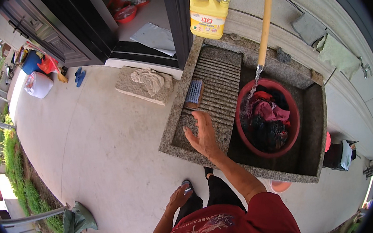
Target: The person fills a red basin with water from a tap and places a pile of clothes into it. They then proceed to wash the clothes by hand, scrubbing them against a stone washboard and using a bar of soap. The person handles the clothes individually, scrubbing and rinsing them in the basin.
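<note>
Water (258, 72) is streaming from a hose (265, 27) into a red tub (269, 154) of clothes (273, 115), seemingly placed to catch it. The right grip (204, 137) is hanging half open, empty, near 1 brush (194, 93) lying bristles-up on the washboard (220, 82); the left grip (179, 197) is proving impossible to read.
</note>
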`<action>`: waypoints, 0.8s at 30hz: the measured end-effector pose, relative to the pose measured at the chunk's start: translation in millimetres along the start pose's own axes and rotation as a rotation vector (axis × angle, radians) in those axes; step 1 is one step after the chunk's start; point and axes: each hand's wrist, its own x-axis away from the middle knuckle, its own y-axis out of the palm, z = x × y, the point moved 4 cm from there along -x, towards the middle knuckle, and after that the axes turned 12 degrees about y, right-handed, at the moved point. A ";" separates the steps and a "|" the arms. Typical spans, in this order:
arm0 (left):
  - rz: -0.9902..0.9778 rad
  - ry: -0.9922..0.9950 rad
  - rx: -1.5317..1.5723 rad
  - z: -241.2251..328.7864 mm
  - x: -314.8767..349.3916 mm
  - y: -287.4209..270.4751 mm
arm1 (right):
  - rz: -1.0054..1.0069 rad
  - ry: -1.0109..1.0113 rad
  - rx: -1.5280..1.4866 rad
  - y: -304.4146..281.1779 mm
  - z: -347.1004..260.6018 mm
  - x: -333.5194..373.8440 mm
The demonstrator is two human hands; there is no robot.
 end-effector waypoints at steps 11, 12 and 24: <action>-0.010 -0.058 0.015 0.0 43.5 -13.8 | -0.486 0.398 0.617 94.2 123.9 185.5; -0.012 -0.053 0.015 1.9 47.6 -14.0 | -0.338 0.308 0.650 100.0 145.5 188.9; 0.010 -0.087 0.012 -30.4 143.4 6.9 | -0.292 0.571 0.505 114.0 215.0 191.0</action>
